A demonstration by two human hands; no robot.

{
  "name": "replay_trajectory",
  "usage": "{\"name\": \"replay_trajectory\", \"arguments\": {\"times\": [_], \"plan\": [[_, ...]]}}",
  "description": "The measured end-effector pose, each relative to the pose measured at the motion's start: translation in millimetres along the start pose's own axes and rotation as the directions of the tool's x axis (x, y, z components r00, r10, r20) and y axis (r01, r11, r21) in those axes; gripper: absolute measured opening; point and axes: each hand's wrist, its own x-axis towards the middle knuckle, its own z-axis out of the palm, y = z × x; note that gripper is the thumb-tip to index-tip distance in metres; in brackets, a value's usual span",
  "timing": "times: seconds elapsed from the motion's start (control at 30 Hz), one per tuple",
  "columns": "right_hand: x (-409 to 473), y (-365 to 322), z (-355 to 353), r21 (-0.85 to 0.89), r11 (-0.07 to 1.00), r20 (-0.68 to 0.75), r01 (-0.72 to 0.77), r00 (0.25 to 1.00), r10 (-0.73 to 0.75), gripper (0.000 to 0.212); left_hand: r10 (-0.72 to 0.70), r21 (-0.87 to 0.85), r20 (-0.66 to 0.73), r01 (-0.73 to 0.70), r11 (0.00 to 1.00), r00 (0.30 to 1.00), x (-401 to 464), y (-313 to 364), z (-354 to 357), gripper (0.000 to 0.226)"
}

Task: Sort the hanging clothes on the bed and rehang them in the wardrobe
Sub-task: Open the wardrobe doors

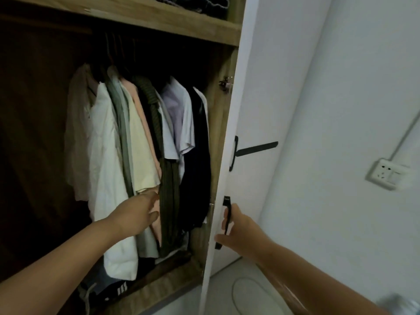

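Wardrobe (145,17) open, white door (252,110) swung out at right edge. Hanging clothes (136,144) bunched on hangers toward wardrobe's right side, under wooden shelf; left part dark. Left hand (136,214) reaches in, fingers loosely spread, touching lower hems between pale shirt and dark green ribbed garment (167,201); grip unclear, cannot tell. Right hand (236,230) wrapped around black door handle (226,221) at door's edge. Wall socket (386,173) far right.

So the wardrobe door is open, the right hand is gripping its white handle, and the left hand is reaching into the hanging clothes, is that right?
Nearly. The head view shows the handle is black, not white; only the wardrobe door is white. The right hand does grip it, and the left hand reaches into the hanging clothes.
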Motion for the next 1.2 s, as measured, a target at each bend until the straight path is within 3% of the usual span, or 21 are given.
{"name": "replay_trajectory", "arguments": {"times": [0.13,0.4,0.63,0.93,1.07,1.2], "plan": [[-19.9,30.1,-33.8,0.027,0.997,-0.032,-0.069,0.997,0.07,0.04,0.045,0.021,-0.019,-0.045,0.999,0.999,12.7,32.9,11.4,0.047],[-32.7,94.6,-88.8,0.086,0.982,-0.149,-0.167,0.973,0.179,0.066,0.065,0.07,0.012,-0.066,0.995,0.998,30.9,88.1,36.1,0.049],[-28.5,147.2,-122.6,0.065,0.967,-0.22,-0.245,0.942,0.253,0.054,0.062,0.063,0.03,-0.063,0.996,0.998,42.0,119.4,60.2,0.047],[-18.5,175.4,-137.7,0.099,0.96,-0.306,-0.263,0.91,0.281,0.042,-0.011,0.054,0.023,0.01,0.999,1.0,41.3,112.6,60.9,0.045],[-18.8,175.0,-134.2,-0.019,0.939,-0.345,-0.344,0.884,0.317,0.029,-0.029,0.046,0.023,0.028,0.999,0.999,36.8,105.9,57.1,0.044],[-23.5,161.2,-128.5,-0.204,0.835,-0.175,-0.512,0.858,0.483,0.036,-0.026,0.043,0.008,0.026,0.999,1.0,31.6,99.2,51.1,0.043]]}}
